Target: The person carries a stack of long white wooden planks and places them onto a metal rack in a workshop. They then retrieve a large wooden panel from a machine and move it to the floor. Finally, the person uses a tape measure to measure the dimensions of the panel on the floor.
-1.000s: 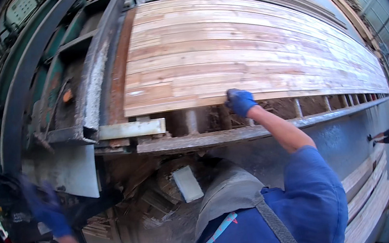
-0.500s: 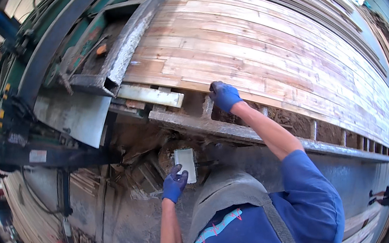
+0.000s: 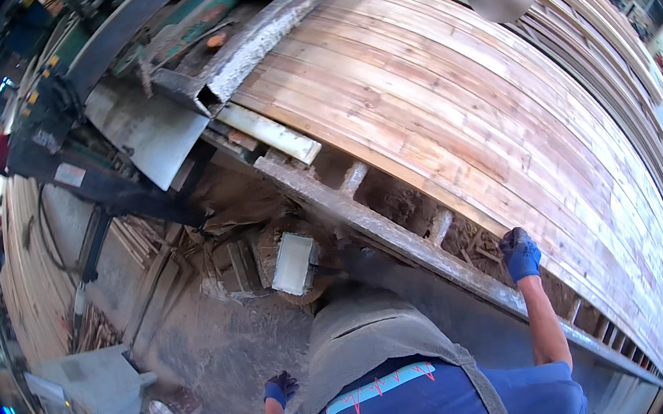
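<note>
A wide panel of pale wooden boards (image 3: 418,105) lies on a metal frame in front of me, running from upper left to lower right. My right hand (image 3: 522,254), in a blue glove with dark fingertips, is at the panel's near edge. Its fingers are curled against that edge; the fingertips are partly hidden. My left hand (image 3: 280,387), gloved the same way, hangs low beside my apron (image 3: 379,325), holding nothing, its fingers apart. A shallow white rectangular tray (image 3: 294,263) sits on a round brown support, well above my left hand in the picture.
A rusty metal rail (image 3: 374,214) with short crossbars runs along the panel's near side, with wood scraps in the gaps. Heavy machine beams (image 3: 270,41) stand at upper left. A grey box (image 3: 94,393) is at lower left. Long strips (image 3: 597,79) lie beyond the panel.
My right hand has moved right and nearer along the panel's edge. My left hand has dropped away from the white tray toward my side. The view has turned, and a blurred round shape appears beyond the panel.
</note>
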Available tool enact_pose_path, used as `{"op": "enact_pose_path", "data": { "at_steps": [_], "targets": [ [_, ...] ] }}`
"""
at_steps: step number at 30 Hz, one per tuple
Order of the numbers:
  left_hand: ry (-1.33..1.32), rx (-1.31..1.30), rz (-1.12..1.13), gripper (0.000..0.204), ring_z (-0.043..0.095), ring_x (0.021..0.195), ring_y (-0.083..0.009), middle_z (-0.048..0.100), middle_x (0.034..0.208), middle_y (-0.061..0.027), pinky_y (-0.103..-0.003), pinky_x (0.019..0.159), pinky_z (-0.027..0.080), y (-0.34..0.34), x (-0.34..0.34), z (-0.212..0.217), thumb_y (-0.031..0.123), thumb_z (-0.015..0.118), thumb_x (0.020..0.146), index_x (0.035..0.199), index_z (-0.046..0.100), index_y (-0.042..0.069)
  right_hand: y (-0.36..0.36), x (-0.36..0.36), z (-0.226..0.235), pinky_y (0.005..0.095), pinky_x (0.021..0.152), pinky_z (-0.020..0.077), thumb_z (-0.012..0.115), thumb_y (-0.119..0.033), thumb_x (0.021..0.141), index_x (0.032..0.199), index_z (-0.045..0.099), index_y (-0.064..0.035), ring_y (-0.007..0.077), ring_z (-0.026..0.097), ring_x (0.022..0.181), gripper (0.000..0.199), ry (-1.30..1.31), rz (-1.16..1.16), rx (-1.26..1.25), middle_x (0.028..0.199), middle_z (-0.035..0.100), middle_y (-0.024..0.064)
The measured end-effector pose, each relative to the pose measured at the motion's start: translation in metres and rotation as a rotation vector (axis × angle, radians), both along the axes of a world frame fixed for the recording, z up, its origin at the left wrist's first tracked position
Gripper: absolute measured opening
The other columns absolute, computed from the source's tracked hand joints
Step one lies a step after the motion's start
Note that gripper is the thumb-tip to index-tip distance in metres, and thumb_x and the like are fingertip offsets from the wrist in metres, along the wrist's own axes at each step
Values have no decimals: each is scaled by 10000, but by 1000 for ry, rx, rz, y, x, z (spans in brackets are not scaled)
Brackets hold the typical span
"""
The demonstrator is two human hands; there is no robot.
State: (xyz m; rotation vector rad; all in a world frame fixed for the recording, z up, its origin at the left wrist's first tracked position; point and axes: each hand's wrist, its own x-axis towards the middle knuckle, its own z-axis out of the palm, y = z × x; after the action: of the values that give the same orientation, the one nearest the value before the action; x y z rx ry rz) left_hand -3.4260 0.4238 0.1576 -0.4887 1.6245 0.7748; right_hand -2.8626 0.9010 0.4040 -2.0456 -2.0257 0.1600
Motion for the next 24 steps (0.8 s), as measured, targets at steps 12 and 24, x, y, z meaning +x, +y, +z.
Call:
{"op": "enact_pose_path", "data": {
  "at_steps": [12, 24],
  "targets": [
    [377, 353, 15, 293, 698, 718, -209, 722, 975, -108, -319, 573, 496, 29, 141, 132, 331, 580, 966, 1120, 607, 83, 12, 7, 18, 466, 670, 510, 666, -203, 797, 854, 611, -116, 361, 664, 780, 117, 80, 197, 1, 814, 681, 158],
    [387, 203, 432, 374, 671, 687, -195, 710, 982, -142, -294, 576, 500, -242, 243, 187, 329, 603, 955, 1186, 578, 37, -13, -13, 78, 494, 678, 501, 637, -256, 853, 907, 611, -102, 380, 674, 792, 165, 3, 342, 59, 845, 704, 165]
  ]
}}
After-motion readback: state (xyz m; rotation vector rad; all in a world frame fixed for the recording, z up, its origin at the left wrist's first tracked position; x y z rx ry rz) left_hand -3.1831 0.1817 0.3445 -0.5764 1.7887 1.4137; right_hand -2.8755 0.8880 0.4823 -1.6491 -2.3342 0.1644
